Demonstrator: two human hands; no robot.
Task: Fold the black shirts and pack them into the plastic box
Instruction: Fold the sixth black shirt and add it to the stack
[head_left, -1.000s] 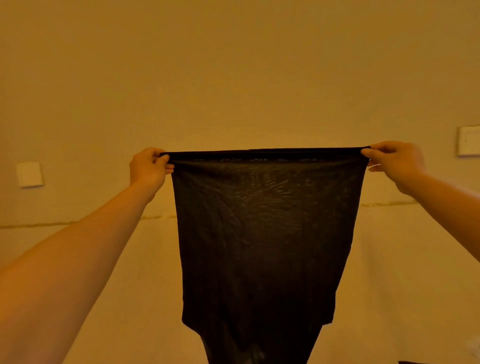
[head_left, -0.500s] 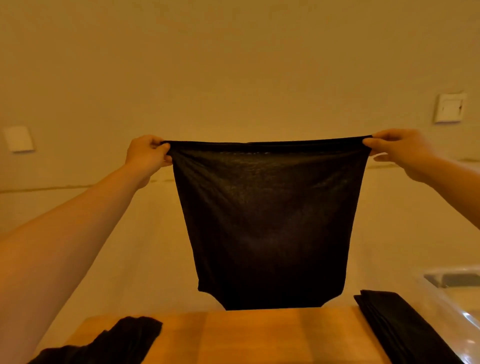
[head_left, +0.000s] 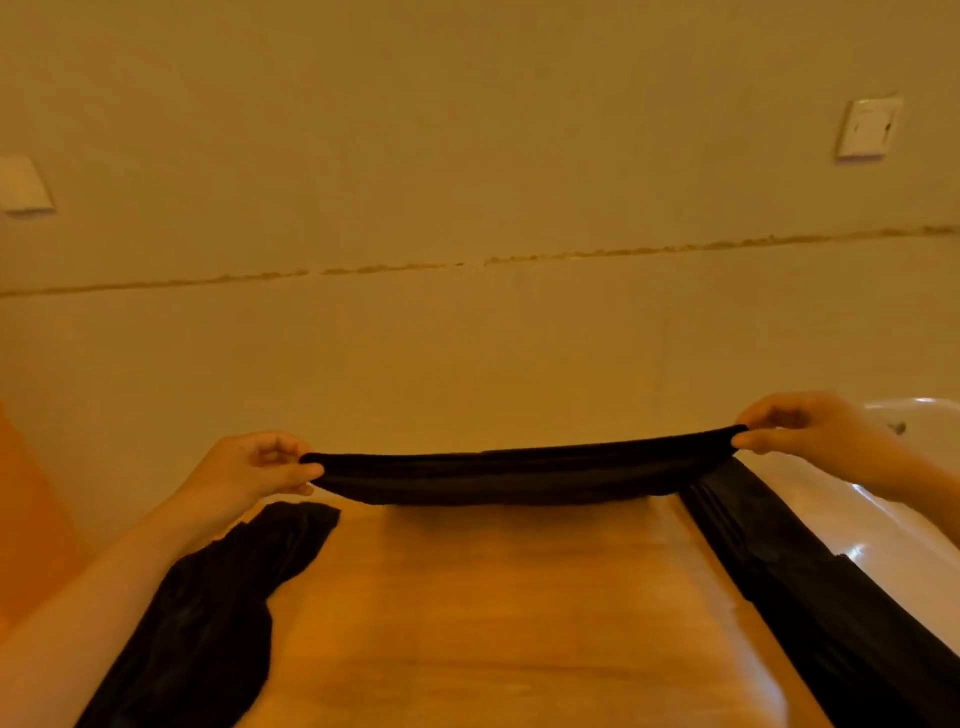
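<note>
A black shirt is stretched between my hands just above the far end of the wooden table. My left hand pinches its left corner and my right hand pinches its right corner. The cloth sags in the middle and shows only as a thin dark band; most of it is hidden behind the table's far edge. An unfolded black shirt lies crumpled on the table's left side. A folded black shirt lies along the right side. The clear plastic box stands at the right.
A plain wall with a horizontal crack runs behind the table. A white switch plate is on the wall at upper right, another plate at left. An orange surface shows at the left edge.
Both hands have come down from chest height to just above the table's far edge, lowering the shirt. The view has tilted down, showing more of the table, the shirts and the box.
</note>
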